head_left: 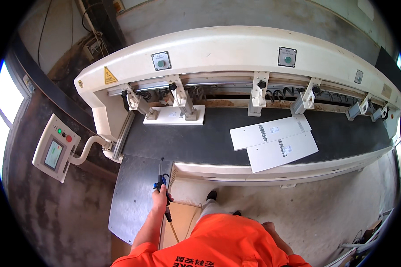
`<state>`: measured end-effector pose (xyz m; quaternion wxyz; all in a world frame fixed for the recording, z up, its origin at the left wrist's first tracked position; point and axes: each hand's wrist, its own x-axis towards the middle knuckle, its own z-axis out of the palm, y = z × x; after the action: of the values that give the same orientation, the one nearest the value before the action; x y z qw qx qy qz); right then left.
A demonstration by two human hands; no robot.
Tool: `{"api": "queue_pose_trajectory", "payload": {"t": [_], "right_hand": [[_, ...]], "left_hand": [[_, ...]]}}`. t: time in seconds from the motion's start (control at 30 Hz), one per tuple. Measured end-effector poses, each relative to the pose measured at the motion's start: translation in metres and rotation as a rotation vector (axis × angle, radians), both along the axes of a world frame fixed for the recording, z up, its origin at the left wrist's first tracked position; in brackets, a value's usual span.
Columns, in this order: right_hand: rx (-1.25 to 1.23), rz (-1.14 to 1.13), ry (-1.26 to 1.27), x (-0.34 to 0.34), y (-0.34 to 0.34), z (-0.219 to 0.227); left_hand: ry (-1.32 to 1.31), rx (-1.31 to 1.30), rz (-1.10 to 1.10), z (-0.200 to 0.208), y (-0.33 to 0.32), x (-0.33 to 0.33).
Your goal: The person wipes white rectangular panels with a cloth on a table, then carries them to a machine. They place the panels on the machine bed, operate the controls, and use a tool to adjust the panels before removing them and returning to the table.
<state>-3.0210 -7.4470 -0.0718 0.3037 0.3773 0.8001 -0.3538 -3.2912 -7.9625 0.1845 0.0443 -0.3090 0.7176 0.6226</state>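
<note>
My left hand is closed around a black and blue air blow gun. Its thin nozzle points away from me over the grey metal side table, and a yellow hose runs down from its handle. My right hand hangs low beside my body; its fingers are hidden. Beyond the blow gun, a white panel lies on the black machine bed under two clamps. Two more white panels overlap to the right, the nearer one jutting past the front edge.
A cream machine beam with green push buttons spans the back, and several more clamps stand below it. At left, a control panel with a screen sits on a bent arm. Metal framing stands at lower right.
</note>
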Motion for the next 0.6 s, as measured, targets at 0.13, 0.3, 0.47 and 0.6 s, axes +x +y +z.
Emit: {"api": "queue_pose_trajectory", "payload": {"t": [0.13, 0.3, 0.47, 0.6], "right_hand": [[0.045, 0.171, 0.039, -0.01, 0.004, -0.01], [-0.059, 0.142, 0.069, -0.073, -0.028, 0.028], [-0.149, 0.328, 0.453, -0.206, -0.097, 0.115], [-0.179, 0.327, 0.858, -0.313, -0.164, 0.204]], "left_hand": [[0.003, -0.028, -0.029, 0.002, -0.017, -0.026], [-0.008, -0.015, 0.048, 0.001, -0.051, -0.045], [-0.046, -0.047, 0.064, 0.013, -0.095, -0.064], [-0.181, -0.085, -0.134, 0.04, -0.122, -0.066]]}}
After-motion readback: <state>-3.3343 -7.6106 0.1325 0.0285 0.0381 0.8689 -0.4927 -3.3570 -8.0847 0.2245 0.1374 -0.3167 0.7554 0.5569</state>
